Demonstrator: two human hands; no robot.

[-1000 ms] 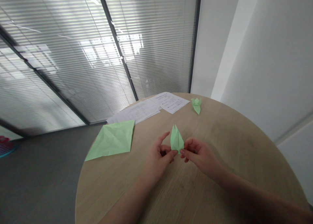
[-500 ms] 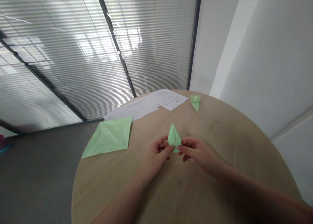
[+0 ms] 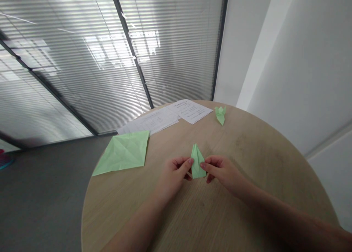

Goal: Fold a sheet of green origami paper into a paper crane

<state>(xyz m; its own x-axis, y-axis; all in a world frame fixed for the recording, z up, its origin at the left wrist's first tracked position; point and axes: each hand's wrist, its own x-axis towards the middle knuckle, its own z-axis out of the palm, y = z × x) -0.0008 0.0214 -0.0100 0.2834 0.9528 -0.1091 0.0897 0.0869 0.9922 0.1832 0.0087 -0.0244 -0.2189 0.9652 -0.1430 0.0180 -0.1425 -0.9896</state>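
A small piece of folded green paper (image 3: 198, 167) is held up between my hands over the table, its split, narrow points facing away from me and its flat wider end toward me. My left hand (image 3: 178, 171) pinches its left edge, thumb on top. On the opposite edge, my right hand (image 3: 218, 168) grips with the thumb on the front face; its other fingers are partly hidden behind. A lengthwise crease runs down the visible face.
The round wooden table (image 3: 247, 164) carries a creased green paper sheet (image 3: 125, 152) at the left. Printed white sheets (image 3: 189, 111) overlap along the far edge. A folded green paper figure (image 3: 220, 115) lies at the far right. Beyond stand blinds-covered glass panels (image 3: 170, 54) and a white wall (image 3: 308, 61).
The folded paper has shifted slightly toward me and its wide end now shows flatter and broader. My left thumb has moved up from the bottom to the left edge.
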